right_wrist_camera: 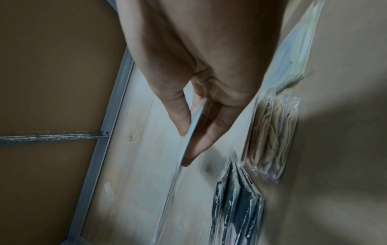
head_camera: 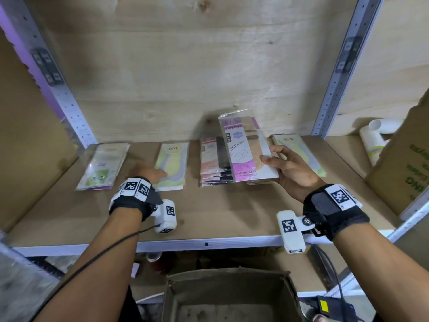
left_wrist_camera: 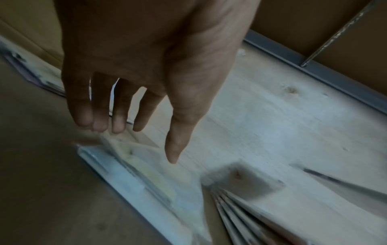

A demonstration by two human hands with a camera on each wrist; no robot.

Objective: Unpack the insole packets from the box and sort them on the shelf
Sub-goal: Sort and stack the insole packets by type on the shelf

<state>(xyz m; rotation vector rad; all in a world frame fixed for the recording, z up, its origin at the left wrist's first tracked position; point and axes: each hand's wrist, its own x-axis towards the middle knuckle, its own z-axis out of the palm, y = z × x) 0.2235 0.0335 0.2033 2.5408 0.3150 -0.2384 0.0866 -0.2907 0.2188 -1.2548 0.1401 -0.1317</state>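
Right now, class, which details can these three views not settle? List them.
- Cardboard box contents: head view, cut off by the bottom edge.
- Left hand contact with the yellow packet: motion blur.
- Print on the pink packet the right hand holds: right wrist view, edge-on.

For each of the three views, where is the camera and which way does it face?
Head: on the head, facing forward and down at the shelf; both forearms, left hand and right hand show.
Left wrist: along the open hand toward the packets; its fingers show.
Right wrist: along the hand pinching the pink packet.
Shared: the black-and-pink stack.
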